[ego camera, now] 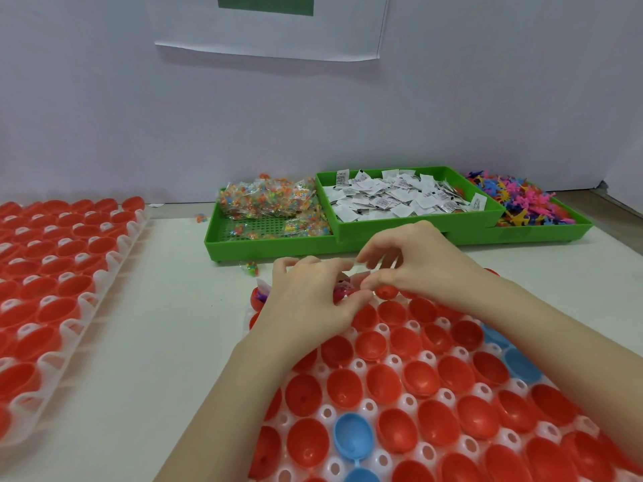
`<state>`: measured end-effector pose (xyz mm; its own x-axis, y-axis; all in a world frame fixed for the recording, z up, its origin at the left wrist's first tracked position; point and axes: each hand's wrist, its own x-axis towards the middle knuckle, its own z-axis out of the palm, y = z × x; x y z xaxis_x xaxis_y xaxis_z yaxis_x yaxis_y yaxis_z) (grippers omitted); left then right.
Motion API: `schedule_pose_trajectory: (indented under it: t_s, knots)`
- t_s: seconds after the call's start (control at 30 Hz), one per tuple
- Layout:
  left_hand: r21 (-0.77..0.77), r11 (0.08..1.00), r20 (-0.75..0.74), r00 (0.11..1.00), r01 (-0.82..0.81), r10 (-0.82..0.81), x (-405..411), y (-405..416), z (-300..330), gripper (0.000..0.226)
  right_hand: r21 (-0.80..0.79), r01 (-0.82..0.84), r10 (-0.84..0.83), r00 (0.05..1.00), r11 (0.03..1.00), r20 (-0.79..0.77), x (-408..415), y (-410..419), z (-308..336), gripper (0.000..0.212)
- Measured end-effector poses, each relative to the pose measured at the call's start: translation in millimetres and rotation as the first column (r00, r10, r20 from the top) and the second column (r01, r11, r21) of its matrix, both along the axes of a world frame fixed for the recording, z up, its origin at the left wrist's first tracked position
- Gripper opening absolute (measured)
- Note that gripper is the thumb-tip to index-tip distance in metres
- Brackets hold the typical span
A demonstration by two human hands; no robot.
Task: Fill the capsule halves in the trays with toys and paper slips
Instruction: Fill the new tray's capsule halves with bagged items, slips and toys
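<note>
Both hands meet over the far edge of the near tray, the white one in the lower right of the frame whose pockets hold red capsule halves and a few blue ones. The left hand has its fingers curled around something small and pinkish at the far left corner of that tray, seemingly a toy, though what it is exactly is too hidden to tell. The right hand hovers just beside it with thumb and forefinger pinched close together, apparently on a clear wrapper or slip; I cannot tell for certain what it grips. The step in hand looks like loading the first capsules of the far row: one corner half already shows coloured contents, while nearly all the other halves sit bare. The supplies lie in the green bins at the centre of the frame: bagged beads on the left, paper slips in the middle, small plastic figures on the right. A second tray of red halves waits at the left of the surface. The next move probably calls for dropping the held piece squarely into its half, then reaching forward to the bins for another toy and slip, working along the row without knocking loose halves from their pockets.
</note>
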<state>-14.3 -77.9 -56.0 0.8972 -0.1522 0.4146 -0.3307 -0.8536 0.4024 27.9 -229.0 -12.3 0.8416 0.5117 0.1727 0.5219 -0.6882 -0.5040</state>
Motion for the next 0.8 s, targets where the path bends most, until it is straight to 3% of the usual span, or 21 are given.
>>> schedule_pose_trajectory:
  t_s: [0.13, 0.43, 0.6, 0.7, 0.8]
  knots:
    - [-0.009, 1.0, -0.016, 1.0, -0.007, 0.006, -0.4, -0.3, 3.1, 0.025, -0.036, -0.013, 0.012, 1.0, 0.999, -0.005, 0.7, -1.7, -0.1, 0.027]
    - [0.012, 1.0, -0.038, 0.999, -0.009, 0.01, -1.2, -1.1, 4.8, 0.025, -0.111, -0.057, 0.055, 0.998, 0.992, -0.016, -3.0, -2.9, 0.4, 0.02]
    - [0.042, 0.999, -0.085, 0.996, 0.007, -0.004, -0.1, 0.1, 6.2, 0.011, -0.294, -0.037, 0.096, 0.978, 0.955, 0.185, -9.4, -1.1, 2.5, 0.014]
    - [0.038, 0.999, -0.074, 0.997, 0.026, -0.023, -0.1, -0.8, 5.6, 0.015, -0.435, -0.043, 0.208, 0.918, 0.899, 0.339, -10.3, 1.2, 0.5, 0.021]
    - [0.037, 0.998, -0.071, 0.997, 0.04, -0.038, 0.9, -0.8, 3.6, 0.021, -0.494, -0.036, 0.254, 0.888, 0.869, 0.383, -9.8, 1.6, -0.5, 0.024]
